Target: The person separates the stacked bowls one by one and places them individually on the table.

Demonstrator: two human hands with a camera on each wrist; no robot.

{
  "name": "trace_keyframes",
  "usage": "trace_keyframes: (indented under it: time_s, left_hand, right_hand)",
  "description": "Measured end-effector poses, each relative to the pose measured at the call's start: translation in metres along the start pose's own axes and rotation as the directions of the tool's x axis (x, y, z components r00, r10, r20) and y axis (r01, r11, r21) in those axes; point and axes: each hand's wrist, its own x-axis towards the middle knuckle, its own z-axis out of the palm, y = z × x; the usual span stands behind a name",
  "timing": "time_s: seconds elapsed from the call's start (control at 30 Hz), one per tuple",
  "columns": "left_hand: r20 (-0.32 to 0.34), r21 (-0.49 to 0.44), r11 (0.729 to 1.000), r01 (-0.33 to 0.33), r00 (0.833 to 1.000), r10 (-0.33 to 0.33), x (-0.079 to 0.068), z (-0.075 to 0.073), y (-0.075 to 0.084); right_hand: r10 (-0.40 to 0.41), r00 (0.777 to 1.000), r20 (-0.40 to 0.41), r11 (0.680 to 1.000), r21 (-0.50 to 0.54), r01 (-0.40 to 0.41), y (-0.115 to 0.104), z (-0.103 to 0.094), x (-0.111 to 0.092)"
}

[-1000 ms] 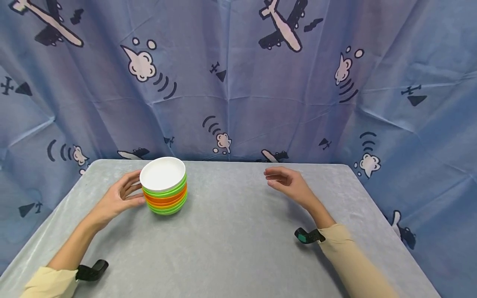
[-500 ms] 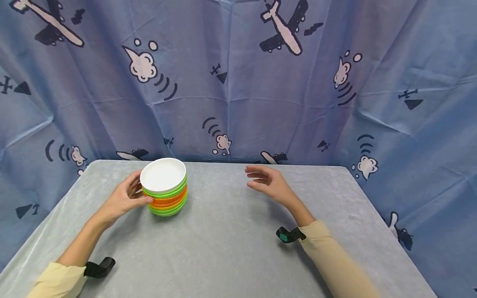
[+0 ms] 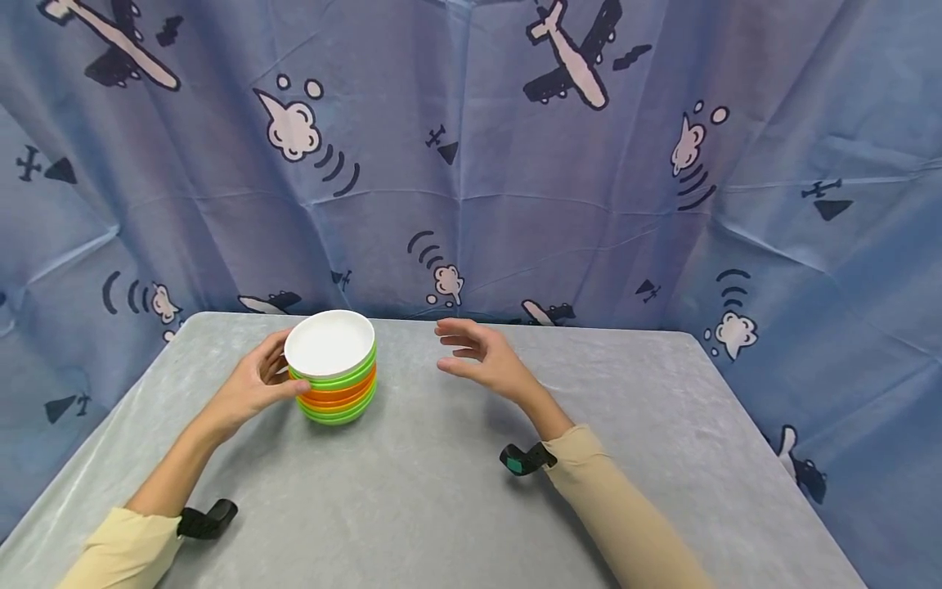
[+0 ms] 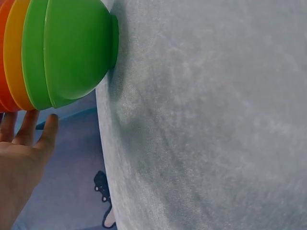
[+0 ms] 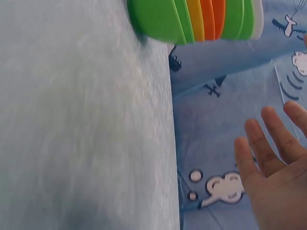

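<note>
A stack of nested bowls (image 3: 338, 394) stands upright on the left of the table, white on top, with green, orange and yellow ones below. At its left side is my left hand (image 3: 250, 391), thumb on the near side and fingers behind. In the left wrist view the fingers (image 4: 31, 125) reach up to the rims, fairly straight, seeming to touch them. My right hand (image 3: 489, 364) hovers above the table, right of the stack and apart from it. The right wrist view shows this hand (image 5: 280, 177) with spread, slightly bent fingers, holding nothing.
The table (image 3: 412, 507) has a grey cloth top. Behind its far edge hangs a blue curtain (image 3: 383, 270) printed with airplanes and clouds. A black wrist device (image 3: 208, 520) is on the left wrist, and another black device (image 3: 526, 460) on the right.
My right hand has moved left toward the bowls, across the table. My left hand has come in closer, its thumb now against the stack's near side. The stack stays in place.
</note>
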Motion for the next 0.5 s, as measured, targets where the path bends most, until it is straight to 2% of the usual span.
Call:
trace_keyframes:
  time_s: [0.5]
  left_hand:
    - [0.001, 0.028, 1.000, 0.002, 1.000, -0.002, 0.004, -0.003, 0.005]
  right_hand:
    - [0.040, 0.998, 0.054, 0.999, 0.004, -0.040, -0.011, 0.043, 0.038]
